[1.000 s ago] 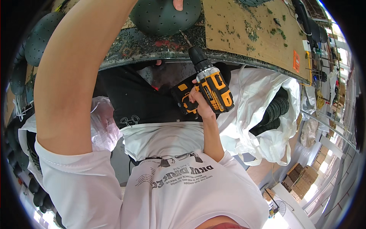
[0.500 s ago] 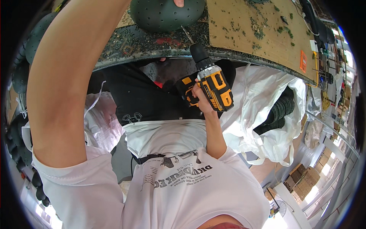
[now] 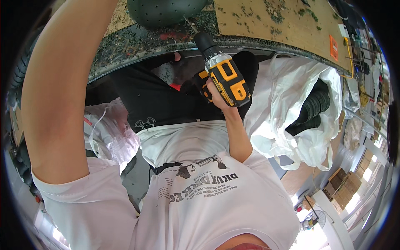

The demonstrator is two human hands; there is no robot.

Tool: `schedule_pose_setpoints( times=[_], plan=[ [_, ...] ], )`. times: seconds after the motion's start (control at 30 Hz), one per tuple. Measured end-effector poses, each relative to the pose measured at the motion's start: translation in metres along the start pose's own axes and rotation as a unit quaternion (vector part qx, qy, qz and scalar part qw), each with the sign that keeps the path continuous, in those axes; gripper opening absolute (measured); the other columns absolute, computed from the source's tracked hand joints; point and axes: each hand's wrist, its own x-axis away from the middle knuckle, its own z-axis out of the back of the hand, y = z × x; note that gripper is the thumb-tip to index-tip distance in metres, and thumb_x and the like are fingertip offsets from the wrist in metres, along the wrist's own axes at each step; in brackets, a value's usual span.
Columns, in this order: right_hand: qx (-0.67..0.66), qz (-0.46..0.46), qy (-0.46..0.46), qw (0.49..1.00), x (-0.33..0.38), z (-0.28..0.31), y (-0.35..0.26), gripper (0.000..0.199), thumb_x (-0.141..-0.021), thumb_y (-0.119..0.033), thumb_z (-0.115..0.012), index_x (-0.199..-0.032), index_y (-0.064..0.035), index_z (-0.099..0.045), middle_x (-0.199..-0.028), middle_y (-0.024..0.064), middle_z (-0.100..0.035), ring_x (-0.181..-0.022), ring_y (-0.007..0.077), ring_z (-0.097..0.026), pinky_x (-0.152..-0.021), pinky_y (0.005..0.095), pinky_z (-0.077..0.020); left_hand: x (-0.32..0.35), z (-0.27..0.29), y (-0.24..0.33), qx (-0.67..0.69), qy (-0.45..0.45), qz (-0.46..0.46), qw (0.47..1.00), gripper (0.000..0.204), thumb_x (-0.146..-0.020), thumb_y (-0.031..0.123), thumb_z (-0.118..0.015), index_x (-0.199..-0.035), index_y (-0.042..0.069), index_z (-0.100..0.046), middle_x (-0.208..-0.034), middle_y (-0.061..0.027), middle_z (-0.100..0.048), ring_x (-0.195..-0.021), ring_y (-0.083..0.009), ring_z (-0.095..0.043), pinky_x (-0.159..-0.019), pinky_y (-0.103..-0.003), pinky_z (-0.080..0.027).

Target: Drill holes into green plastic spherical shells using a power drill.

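My right hand (image 3: 217,96) is wrapped round the grip of a yellow and black cordless drill (image 3: 228,79). Its thin bit slants up and away to the lower right side of a dark green domed shell (image 3: 164,12), dotted with small holes. The bit's tip is at the shell's surface; how deep it goes I cannot tell. My left forearm (image 3: 66,71) reaches past the top edge of the picture, to the left of the shell, so that hand is out of sight.
The shell rests on a dark workbench (image 3: 125,52) strewn with green shavings, beside a brown cardboard sheet (image 3: 258,21). To the right, a white woven sack (image 3: 271,112) holds black rounded pieces (image 3: 310,108). Another pale sack (image 3: 112,129) sits left of my legs. Farther right are cardboard boxes (image 3: 348,187) and a fan (image 3: 314,218).
The view has shifted, so the bench, shell and drill appear farther left and higher. A fingertip seen on the shell before is now out of the picture. My right hand keeps its hold on the drill.
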Motion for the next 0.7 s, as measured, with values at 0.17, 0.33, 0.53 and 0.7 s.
schedule_pose_setpoints(
  times=[0.17, 0.33, 0.53, 0.7],
  plan=[
    [0.109, 0.119, 0.030, 0.987, -0.002, 0.000, 0.005, 0.022, -0.075, -0.005, -0.074, -0.096, -0.0091, -0.071, -0.090, 0.0054, -0.071, -0.077, 0.0260, -0.069, -0.067, 0.0362, -0.0532, 0.002, 0.002, 0.019, -0.030, -0.008, 0.004, 1.000, 0.133, -0.058, 0.058, -0.090, -0.159, 0.018, -0.013, -0.162, -0.0163, -0.018, -0.148, -0.0393, -0.021, -0.116, -0.060, -0.027],
    [0.070, 0.226, 0.058, 0.970, -0.015, 0.008, -0.002, 0.024, -0.079, -0.004, -0.075, -0.103, -0.0063, -0.071, -0.093, 0.0065, -0.073, -0.081, 0.0221, -0.071, -0.072, 0.0316, -0.0550, -0.007, -0.008, 0.044, -0.060, 0.045, 0.035, 0.997, 0.125, -0.062, 0.055, -0.089, -0.158, 0.021, -0.017, -0.161, -0.0161, -0.020, -0.147, -0.0406, -0.022, -0.115, -0.062, -0.027],
    [-0.083, 0.110, -0.039, 0.990, -0.021, 0.011, 0.000, 0.054, -0.075, -0.017, -0.077, -0.119, 0.0065, -0.058, -0.098, 0.0137, -0.071, -0.083, 0.0200, -0.070, -0.075, 0.0282, -0.0527, -0.002, -0.001, 0.044, -0.045, 0.022, 0.010, 0.999, 0.128, -0.061, 0.053, -0.090, -0.157, 0.015, -0.016, -0.160, -0.0174, -0.021, -0.147, -0.0398, -0.022, -0.116, -0.059, -0.029],
    [-0.120, 0.131, 0.008, 0.984, -0.021, 0.006, 0.000, 0.057, -0.073, -0.020, -0.079, -0.119, 0.0056, -0.057, -0.091, 0.0128, -0.071, -0.077, 0.0205, -0.069, -0.072, 0.0277, -0.0519, -0.019, -0.005, 0.036, -0.048, 0.073, 0.028, 0.996, 0.125, -0.061, 0.050, -0.091, -0.157, 0.013, -0.018, -0.158, -0.0192, -0.026, -0.145, -0.0400, -0.026, -0.116, -0.058, -0.030]
  ],
)
